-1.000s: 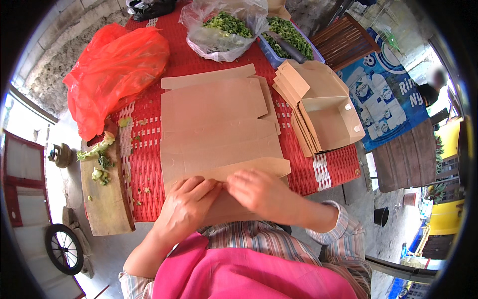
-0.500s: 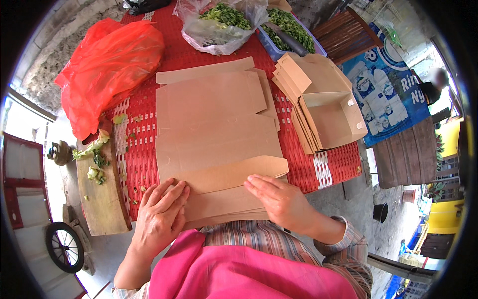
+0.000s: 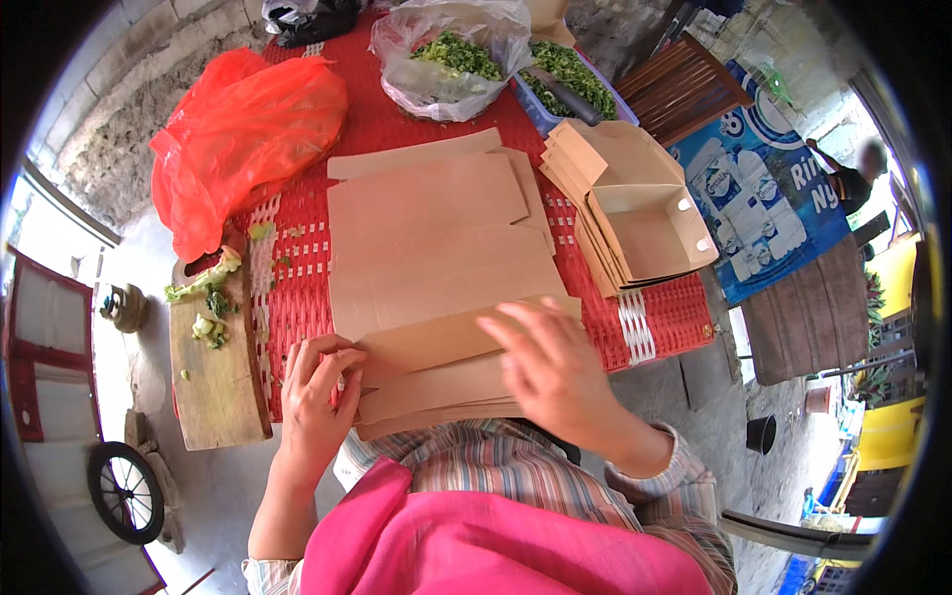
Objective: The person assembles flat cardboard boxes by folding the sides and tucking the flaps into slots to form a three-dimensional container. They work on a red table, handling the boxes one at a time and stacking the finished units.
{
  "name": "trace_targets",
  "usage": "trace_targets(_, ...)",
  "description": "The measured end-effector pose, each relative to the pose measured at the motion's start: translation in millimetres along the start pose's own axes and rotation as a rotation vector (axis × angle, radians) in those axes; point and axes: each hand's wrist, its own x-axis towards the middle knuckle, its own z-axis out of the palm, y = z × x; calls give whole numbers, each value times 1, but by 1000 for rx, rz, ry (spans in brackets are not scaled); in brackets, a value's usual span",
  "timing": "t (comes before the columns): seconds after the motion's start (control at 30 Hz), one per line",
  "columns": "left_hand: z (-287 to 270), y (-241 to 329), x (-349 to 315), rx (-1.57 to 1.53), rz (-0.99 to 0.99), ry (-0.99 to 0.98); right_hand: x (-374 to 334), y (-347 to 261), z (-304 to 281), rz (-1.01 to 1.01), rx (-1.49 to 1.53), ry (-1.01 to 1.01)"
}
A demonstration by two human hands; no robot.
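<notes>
A stack of flat brown cardboard box blanks (image 3: 436,273) lies in front of me, its near end by my shirt. On the top blank, the near flap (image 3: 436,342) is folded up along a crease. My left hand (image 3: 322,392) is closed at the flap's left end, thumb and fingers pinching its corner. Over the flap's right part hovers my right hand (image 3: 550,367), fingers spread and a little blurred, with nothing visible in it; whether a fingertip touches the card I cannot tell. Folded open boxes (image 3: 650,233) stand nested to the right of the blanks.
The red woven table (image 3: 297,307) holds a red plastic bag (image 3: 248,139), a clear bag of chopped greens (image 3: 451,59), and a blue tub (image 3: 540,114) of greens with a knife across it. A wooden board (image 3: 213,387) with vegetable scraps sits left. Another person (image 3: 853,183) is far right.
My left hand has gone from lying flat on the card to pinching the flap's corner. My right hand's fingers have lifted and spread. The flap stands more upright; the whole view has shifted slightly.
</notes>
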Motion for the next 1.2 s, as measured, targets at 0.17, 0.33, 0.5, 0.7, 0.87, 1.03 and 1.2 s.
trace_targets(0.17,-4,2,-3,-148,201,25,26,-22,35,-200,61,-76)
trace_targets(0.33,-31,4,-4,-176,238,11,31,-22,17,-372,162,-182)
trace_targets(0.5,-28,6,-1,317,464,73,14,0,-9,-384,242,102)
trace_targets(0.7,18,40,17,298,466,-189,-28,43,7,-90,101,-5)
trace_targets(0.87,28,50,25,125,357,-287,-47,43,-2,-121,22,-51)
trace_targets(1.03,25,51,47,-47,159,-337,-42,54,4,-21,234,56)
trace_targets(1.2,36,61,64,-132,-216,-299,-33,49,11,247,372,120)
